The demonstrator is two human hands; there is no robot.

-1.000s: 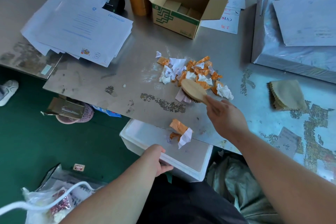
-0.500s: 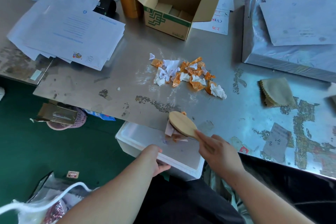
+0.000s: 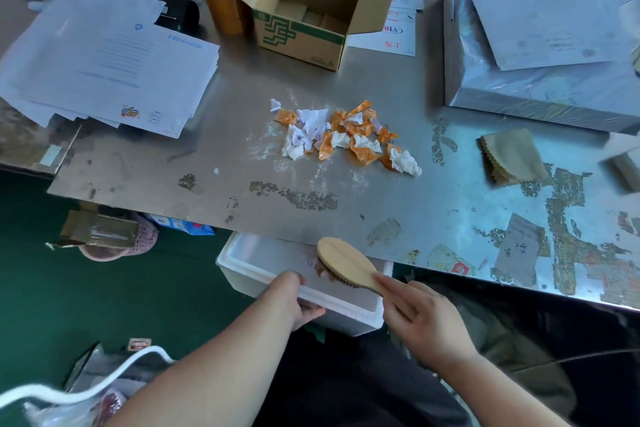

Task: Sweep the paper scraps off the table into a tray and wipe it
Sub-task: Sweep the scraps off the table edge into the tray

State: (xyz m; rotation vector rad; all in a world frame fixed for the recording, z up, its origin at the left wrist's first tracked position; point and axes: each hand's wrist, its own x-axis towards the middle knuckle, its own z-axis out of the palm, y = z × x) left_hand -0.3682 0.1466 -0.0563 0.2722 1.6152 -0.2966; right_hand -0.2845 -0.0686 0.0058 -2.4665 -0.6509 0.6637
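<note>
The metal table [image 3: 242, 166] holds paper scraps [image 3: 346, 135]. The left hand [image 3: 294, 298] grips the tray [image 3: 242, 263]; the right hand [image 3: 426, 319] grips a brush [image 3: 346, 262].

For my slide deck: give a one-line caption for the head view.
Right hand holds brush over tray gripped by left hand; scraps lie on table.

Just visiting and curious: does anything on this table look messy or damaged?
Yes. Crumpled orange and white paper scraps lie heaped mid-table, and the table is blotched and worn, mostly toward the right.
</note>
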